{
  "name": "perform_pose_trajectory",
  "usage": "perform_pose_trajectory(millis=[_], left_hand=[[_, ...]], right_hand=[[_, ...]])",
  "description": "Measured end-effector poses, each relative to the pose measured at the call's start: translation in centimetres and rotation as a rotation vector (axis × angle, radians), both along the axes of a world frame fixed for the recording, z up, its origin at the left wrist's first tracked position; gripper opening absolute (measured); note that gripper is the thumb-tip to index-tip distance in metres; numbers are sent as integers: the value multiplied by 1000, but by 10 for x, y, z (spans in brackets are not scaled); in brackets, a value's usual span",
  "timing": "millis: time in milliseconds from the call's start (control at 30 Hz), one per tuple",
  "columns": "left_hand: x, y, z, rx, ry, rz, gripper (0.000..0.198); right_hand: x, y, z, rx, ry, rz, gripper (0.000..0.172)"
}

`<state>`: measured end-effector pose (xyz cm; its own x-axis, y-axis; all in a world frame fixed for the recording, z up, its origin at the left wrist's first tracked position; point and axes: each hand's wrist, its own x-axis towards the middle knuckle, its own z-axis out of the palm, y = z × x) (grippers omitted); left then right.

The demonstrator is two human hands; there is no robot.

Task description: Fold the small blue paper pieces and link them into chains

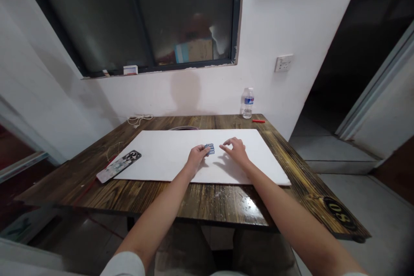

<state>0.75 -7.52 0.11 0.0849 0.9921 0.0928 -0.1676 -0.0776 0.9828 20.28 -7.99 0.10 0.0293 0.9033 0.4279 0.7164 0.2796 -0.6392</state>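
My left hand [196,156] is closed on a small flat blue piece [210,149] with pale bars across it; its exact kind is too small to make out. Thumb and fingers pinch its left edge, just above a white board [168,142]. To the right, my right hand [235,150] hovers over the same board with bent fingers, thumb and forefinger apart and nothing visible between them. A short gap separates it from the blue piece. Shadows of both hands fall on the board.
A phone in a patterned case [119,166] overlaps the board's left edge. On the dark wooden table [213,205] are a white cable [139,118], a water bottle [248,104] and a red pen-like stick [258,121]. A black "80" disc [339,213] marks the right corner.
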Motion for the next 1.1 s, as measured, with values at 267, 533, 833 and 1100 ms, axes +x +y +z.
perform_pose_trajectory(millis=[267,533,833,1100], left_hand=[[-2,-7,5,96,238,-87,34],[-3,-8,6,81,210,-108,37],[-2,-6,4,65,119,-91,32],[-2,-6,7,21,62,4,32]], right_hand=[[-23,-7,-6,-274,600,326,45],[-22,-12,-4,-411,856,436,43],[-19,-3,-5,-336,855,429,44],[-15,-5,2,-339,640,360,41]])
